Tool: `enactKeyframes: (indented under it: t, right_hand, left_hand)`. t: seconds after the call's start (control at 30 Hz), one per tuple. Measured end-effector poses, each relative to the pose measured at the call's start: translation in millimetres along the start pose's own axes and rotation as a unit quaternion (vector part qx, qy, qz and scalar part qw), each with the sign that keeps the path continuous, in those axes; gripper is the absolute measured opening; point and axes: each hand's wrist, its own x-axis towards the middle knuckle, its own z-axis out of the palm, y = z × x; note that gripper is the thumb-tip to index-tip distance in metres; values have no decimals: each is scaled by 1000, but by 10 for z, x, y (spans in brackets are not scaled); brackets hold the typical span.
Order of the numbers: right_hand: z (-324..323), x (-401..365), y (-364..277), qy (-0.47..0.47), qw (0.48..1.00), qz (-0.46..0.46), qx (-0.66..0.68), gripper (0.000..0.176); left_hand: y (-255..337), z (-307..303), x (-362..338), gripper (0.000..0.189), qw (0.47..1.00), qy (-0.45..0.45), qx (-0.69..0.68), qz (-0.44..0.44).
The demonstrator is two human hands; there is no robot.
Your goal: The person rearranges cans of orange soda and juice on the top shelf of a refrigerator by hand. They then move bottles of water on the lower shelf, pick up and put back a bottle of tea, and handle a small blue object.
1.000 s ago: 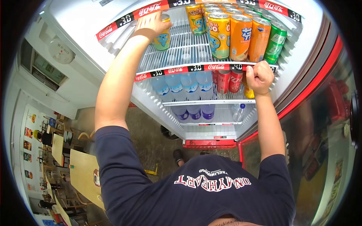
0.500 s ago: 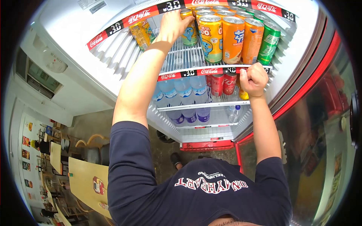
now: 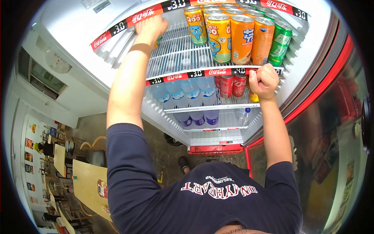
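Observation:
My left hand [image 3: 151, 26] reaches to the left side of the upper fridge shelf, its fingers curled around a yellow-and-green drink can [image 3: 157, 41] that it mostly covers. To its right stands an upright yellow Qoo can [image 3: 196, 27], apart from the hand. Beyond that are packed rows of cans: another Qoo can [image 3: 219, 39], an orange can [image 3: 242, 41], a Fanta can [image 3: 262, 41] and a green can [image 3: 280, 43]. My right hand [image 3: 264, 81] is closed on the shelf's front edge [image 3: 218, 72], below the Fanta and green cans.
Lower shelves hold water bottles [image 3: 191, 89], red cola cans [image 3: 226, 86] and bottles with purple labels [image 3: 198, 118]. Red price strips [image 3: 144, 15] run along the shelf edges. The fridge door [image 3: 311, 136] stands wide at the right. A wooden table [image 3: 87, 179] is at left.
My left hand has moved left from the Qoo can, which now stands free on the shelf, to the yellow can at the far left. My right hand stays at the shelf edge.

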Motion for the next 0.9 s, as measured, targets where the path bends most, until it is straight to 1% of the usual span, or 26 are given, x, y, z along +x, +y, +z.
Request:
enactKeyframes:
  t: [0.03, 0.13, 0.23, 0.27, 0.37, 0.4, 0.5, 0.53, 0.63, 0.67, 0.77, 0.8, 0.9]
  right_hand:
    - [1, 1, -5, 2, 1000, 0, -2, 33]
    - [18, 14, -22, 7, 1000, -3, -4, 33]
    - [8, 18, -13, 6, 1000, -9, -5, 33]
    - [10, 23, -24, 6, 1000, -7, -5, 33]
    - [10, 35, -38, 1, 1000, -2, -1, 33]
    - [6, 38, -44, 0, 1000, 1, -1, 33]
    - [15, 35, -50, 8, 1000, 6, 4, 34]
    - [12, 26, -42, 6, 1000, 3, 2, 34]
    - [10, 26, -26, 3, 1000, -3, -1, 34]
    - [9, 33, -35, 3, 1000, -3, 0, 34]
    - [9, 26, -36, 5, 1000, 1, 0, 34]
    - [12, 20, -37, 6, 1000, 3, -1, 34]
    - [15, 26, -43, 8, 1000, 1, -1, 34]
  left_hand:
    - [-100, -50, -15, 42, 998, -41, 21, -33]
    - [-363, 61, -190, 38, 994, 34, 107, 20]
    - [-338, 17, -189, 39, 996, 35, 79, 6]
    - [-333, -29, -207, 42, 998, 0, 58, 13]
    - [-473, 202, -90, 41, 995, 82, -21, 60]
    - [-458, 167, -104, 44, 990, 118, -27, 79]
    - [-357, -8, -72, 54, 994, 20, -86, 57]
    - [-312, -63, -69, 65, 995, -21, -81, 52]
    - [-38, -330, -187, 74, 990, -107, -94, 25]
    - [-20, -278, -136, 82, 980, -146, -132, 14]
    - [154, -241, -205, 86, 988, -52, -128, 72]
    - [226, -376, -242, 84, 973, -88, -189, 100]
    - [430, -316, -300, 80, 969, -18, -205, 140]
